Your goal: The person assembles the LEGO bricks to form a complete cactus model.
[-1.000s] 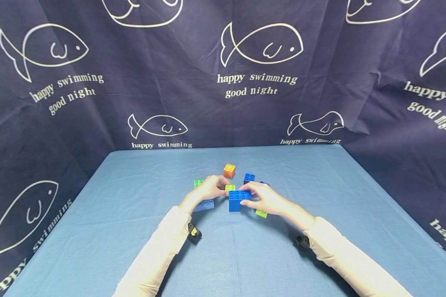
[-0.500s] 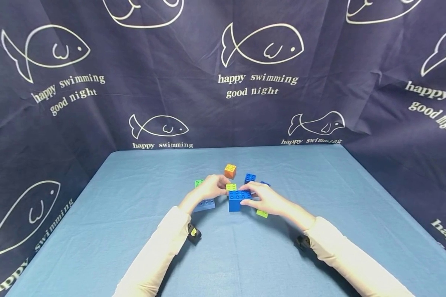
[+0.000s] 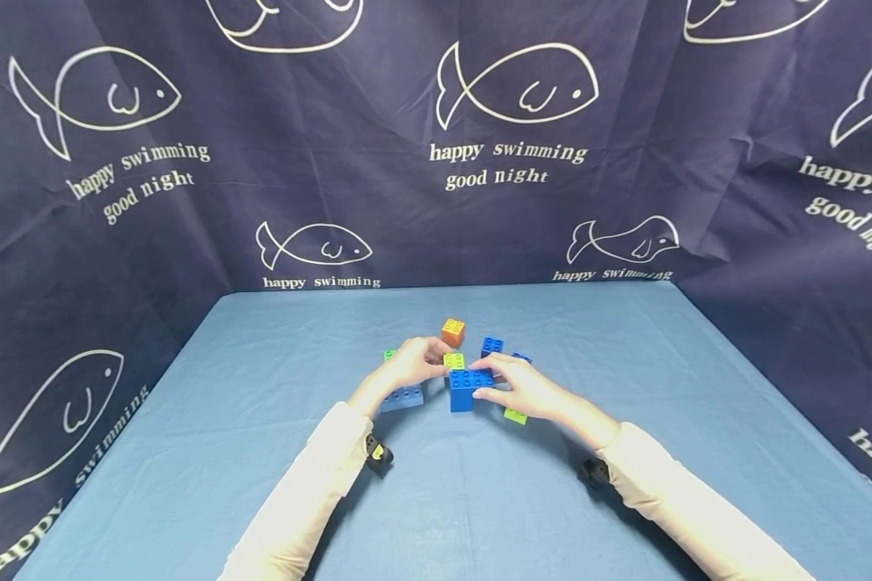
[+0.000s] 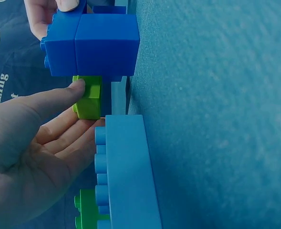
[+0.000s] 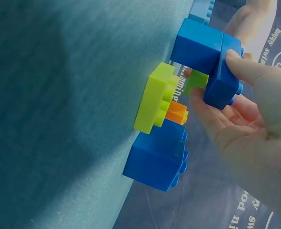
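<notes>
My left hand (image 3: 416, 361) pinches a small lime-green brick (image 4: 89, 98) between thumb and fingers, just behind the blue bricks. My right hand (image 3: 521, 387) grips a dark blue brick (image 5: 224, 71) with the thumb on one side and fingers on the other. This brick sits on a taller blue block (image 5: 197, 45), its far end overhanging on the right. In the left wrist view the lime brick appears close beside the blue block; whether they touch I cannot tell. A light blue brick (image 4: 130, 171) lies near my left wrist, with a green brick (image 4: 87, 210) behind it.
An orange brick (image 3: 453, 332) stands at the back. Beyond my right hand is a dark blue brick (image 3: 491, 346), with another blue one (image 3: 522, 357) partly hidden. A second lime-green brick (image 5: 152, 100) lies under my right hand. Dark patterned cloth (image 3: 407, 145) hangs behind the table.
The lime-green brick in my left hand has moved slightly up and away relative to the blue bricks. My right hand keeps its grip almost still. The head view has shifted a little.
</notes>
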A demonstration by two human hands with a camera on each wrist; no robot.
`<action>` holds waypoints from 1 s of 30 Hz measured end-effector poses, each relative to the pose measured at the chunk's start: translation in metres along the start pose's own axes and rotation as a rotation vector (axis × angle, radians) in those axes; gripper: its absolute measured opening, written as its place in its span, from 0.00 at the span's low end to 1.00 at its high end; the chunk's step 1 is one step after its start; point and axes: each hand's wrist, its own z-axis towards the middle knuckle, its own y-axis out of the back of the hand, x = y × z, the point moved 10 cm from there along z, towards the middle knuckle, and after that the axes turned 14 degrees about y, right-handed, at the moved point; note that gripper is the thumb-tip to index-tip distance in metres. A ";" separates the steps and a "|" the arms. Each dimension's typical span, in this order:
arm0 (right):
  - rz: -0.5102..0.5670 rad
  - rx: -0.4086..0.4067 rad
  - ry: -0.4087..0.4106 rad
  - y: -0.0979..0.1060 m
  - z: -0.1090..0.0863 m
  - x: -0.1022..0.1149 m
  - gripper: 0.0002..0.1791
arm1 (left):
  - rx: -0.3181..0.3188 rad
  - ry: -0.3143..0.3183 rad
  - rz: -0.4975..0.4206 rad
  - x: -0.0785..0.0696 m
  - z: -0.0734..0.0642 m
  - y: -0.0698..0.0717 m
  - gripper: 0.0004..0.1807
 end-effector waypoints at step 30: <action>0.008 -0.007 -0.026 -0.001 0.000 -0.003 0.23 | -0.084 -0.084 -0.107 0.000 -0.017 0.023 0.19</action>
